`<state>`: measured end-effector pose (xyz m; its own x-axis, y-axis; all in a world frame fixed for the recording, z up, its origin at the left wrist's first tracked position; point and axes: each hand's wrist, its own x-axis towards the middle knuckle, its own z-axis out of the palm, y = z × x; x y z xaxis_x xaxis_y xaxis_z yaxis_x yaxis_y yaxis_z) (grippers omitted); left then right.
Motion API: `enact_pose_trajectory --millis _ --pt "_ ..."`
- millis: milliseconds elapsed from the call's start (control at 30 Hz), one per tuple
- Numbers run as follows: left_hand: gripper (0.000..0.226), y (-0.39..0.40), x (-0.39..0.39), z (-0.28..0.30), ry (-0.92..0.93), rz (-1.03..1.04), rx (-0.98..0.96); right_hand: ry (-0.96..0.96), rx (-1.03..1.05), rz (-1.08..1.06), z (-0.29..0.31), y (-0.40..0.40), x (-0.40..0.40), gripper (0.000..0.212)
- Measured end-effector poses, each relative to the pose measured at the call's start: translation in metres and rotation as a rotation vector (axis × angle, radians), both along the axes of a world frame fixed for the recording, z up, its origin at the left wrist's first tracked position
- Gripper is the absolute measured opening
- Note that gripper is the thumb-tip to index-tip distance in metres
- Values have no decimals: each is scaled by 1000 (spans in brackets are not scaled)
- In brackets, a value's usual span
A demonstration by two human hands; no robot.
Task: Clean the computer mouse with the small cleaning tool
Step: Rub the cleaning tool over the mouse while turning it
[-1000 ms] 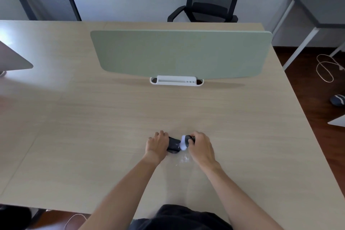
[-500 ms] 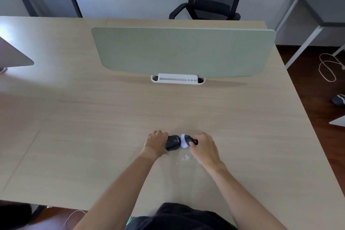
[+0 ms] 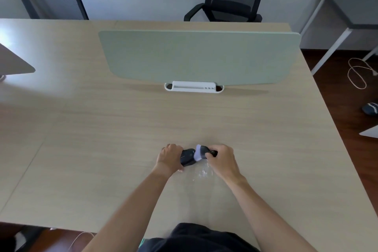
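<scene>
No writing is legible anywhere. At six o'clock on the pale wood desk (image 3: 81,149), the left hand (image 3: 169,157) clasps the black mouse (image 3: 187,157), its rear hidden. The right hand (image 3: 222,158) pinches the small cleaning tool (image 3: 200,153), its pale end touching the mouse. A green divider (image 3: 198,57) stands at twelve; chairs are cropped.

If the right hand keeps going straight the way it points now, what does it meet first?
The right hand points left; its cleaning tool already touches the computer mouse, so likely the mouse, held by the left hand.
</scene>
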<state>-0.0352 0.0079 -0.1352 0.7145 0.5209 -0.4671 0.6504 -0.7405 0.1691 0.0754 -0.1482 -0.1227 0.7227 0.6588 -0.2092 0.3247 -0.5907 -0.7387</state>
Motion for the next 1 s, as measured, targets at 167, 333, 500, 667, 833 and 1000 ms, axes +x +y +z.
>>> enact_pose_trajectory --millis 167,333,500,667,833,1000 --pt "107 -5 -12 5 -162 186 -141 177 48 126 2 33 -25 23" --pt "111 -9 -17 8 -202 225 -177 64 -78 -44 -3 46 -1 12" --pt "113 -11 -17 8 -163 259 -190 1 -72 -49 5 52 12 18" --pt "120 -9 -17 7 -165 292 -223 181 22 160 5 62 -18 11" --pt "120 -8 -16 8 -182 289 -209 54 -71 4 -6 42 13 11" --pt "118 -10 -18 6 -183 292 -216 65 -23 -92 1 36 20 17"
